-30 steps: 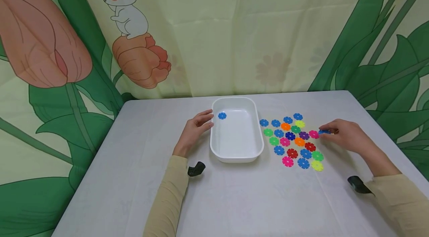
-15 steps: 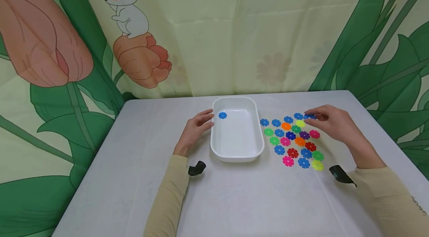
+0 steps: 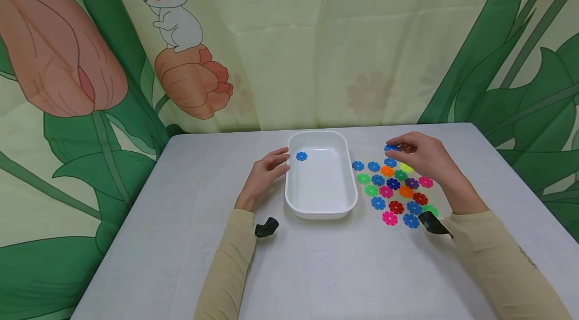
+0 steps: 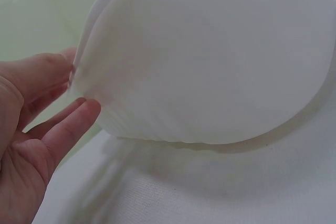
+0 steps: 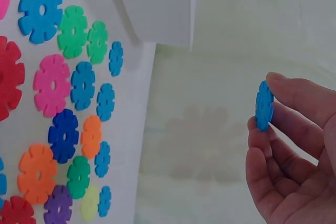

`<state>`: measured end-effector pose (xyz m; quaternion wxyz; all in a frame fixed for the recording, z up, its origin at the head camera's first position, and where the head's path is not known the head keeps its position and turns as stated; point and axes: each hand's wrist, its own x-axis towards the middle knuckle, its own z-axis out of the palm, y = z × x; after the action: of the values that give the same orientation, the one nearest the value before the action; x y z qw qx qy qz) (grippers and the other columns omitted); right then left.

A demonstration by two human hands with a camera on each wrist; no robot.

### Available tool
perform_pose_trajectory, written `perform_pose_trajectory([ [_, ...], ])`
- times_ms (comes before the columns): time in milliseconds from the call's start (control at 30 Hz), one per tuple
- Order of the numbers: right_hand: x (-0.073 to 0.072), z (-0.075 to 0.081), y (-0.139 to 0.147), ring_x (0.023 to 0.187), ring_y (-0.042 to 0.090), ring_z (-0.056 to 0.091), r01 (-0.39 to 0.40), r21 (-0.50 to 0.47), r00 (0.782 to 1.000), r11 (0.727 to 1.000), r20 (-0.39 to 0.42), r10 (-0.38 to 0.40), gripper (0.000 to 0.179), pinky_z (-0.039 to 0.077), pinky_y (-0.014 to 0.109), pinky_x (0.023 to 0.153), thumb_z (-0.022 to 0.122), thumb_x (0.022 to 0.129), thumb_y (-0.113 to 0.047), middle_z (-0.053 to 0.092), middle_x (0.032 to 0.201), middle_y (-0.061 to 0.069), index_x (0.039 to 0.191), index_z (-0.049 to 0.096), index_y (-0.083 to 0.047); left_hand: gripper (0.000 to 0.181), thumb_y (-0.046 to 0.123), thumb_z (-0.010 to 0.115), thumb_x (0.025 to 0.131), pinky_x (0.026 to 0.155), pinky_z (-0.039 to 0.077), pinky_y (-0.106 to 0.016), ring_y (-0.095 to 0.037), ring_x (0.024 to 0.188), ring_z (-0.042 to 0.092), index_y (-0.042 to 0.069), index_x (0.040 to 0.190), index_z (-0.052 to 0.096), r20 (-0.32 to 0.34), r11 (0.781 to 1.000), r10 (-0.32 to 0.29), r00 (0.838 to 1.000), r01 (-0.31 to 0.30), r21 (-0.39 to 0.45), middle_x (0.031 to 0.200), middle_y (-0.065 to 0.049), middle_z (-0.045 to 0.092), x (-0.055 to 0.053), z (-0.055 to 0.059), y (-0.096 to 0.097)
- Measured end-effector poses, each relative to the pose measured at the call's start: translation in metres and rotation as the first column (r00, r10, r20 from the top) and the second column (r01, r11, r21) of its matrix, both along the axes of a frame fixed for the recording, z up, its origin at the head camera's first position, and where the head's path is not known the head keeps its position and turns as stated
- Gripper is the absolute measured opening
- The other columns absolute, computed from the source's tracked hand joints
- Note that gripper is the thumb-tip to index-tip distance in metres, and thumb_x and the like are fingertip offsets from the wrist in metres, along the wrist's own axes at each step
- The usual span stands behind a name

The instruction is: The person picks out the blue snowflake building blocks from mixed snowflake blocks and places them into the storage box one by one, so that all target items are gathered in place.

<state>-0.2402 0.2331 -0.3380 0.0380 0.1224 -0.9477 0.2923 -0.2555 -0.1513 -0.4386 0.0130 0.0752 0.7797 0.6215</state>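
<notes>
My right hand point(image 3: 419, 153) pinches a blue plastic snowflake disc point(image 5: 264, 106) between thumb and fingertips. It holds the disc on edge above the far side of the scattered discs. My left hand point(image 3: 267, 174) is at the left side of the white tray point(image 3: 321, 215). Its fingers are fairly straight, and their tips touch the tray's rim and outer wall point(image 4: 210, 77) in the left wrist view. Inside the tray, near its far left corner, lies one blue disc point(image 3: 301, 156).
Right of the tray, several notched discs in mixed colours lie flat and spread out, among them a pink disc point(image 3: 390, 218), an orange disc point(image 3: 406, 191) and a purple disc point(image 5: 58, 204). A printed curtain point(image 3: 280, 59) hangs behind the white table point(image 3: 149, 239).
My right hand has lifted the blue disc from the right side of the group and carried it left and toward the table's far side. My left hand stays at the tray.
</notes>
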Motion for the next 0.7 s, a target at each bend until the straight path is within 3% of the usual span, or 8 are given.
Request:
perform_pose_trajectory([
  [133, -0.005, 0.004, -0.01, 0.103, 0.034, 0.056, -0.01, -0.015, 1.0, 1.0, 0.001, 0.01, 0.041, 0.058, 0.043, 0.075, 0.072, 0.09, -0.026, 0.062, 0.114, 0.019, 0.124, 0.065, -0.003, 0.036, 0.021, 0.07, 0.092, 0.108, 0.041, -0.037, -0.014, 0.13, 0.049, 0.01, 0.126, 0.067, -0.004, 1.0, -0.003, 1.0, 0.003, 0.002, 0.14, 0.013, 0.052, 0.0, 0.0, 0.0],
  [367, -0.014, 0.009, -0.023, 0.1, 0.032, 0.057, -0.012, -0.053, 1.0, 0.999, -0.02, 0.011, 0.044, 0.056, 0.033, 0.072, 0.071, 0.09, -0.032, 0.064, 0.11, 0.018, 0.124, 0.065, -0.004, 0.035, 0.023, 0.07, 0.092, 0.107, 0.042, -0.036, -0.013, 0.129, 0.049, 0.014, 0.125, 0.068, -0.007, 1.0, 0.009, 1.0, -0.009, -0.014, 0.138, 0.015, 0.053, 0.0, -0.001, 0.0],
  [700, -0.021, 0.018, -0.044, 0.102, 0.031, 0.057, -0.015, -0.098, 1.0, 0.995, -0.009, 0.015, 0.046, 0.056, 0.041, 0.08, 0.068, 0.092, -0.039, 0.063, 0.113, 0.016, 0.124, 0.066, -0.006, 0.034, 0.025, 0.071, 0.091, 0.107, 0.041, -0.036, -0.013, 0.129, 0.049, 0.016, 0.124, 0.069, -0.009, 1.0, 0.008, 1.0, -0.008, -0.008, 0.139, 0.015, 0.053, 0.0, -0.001, 0.0],
])
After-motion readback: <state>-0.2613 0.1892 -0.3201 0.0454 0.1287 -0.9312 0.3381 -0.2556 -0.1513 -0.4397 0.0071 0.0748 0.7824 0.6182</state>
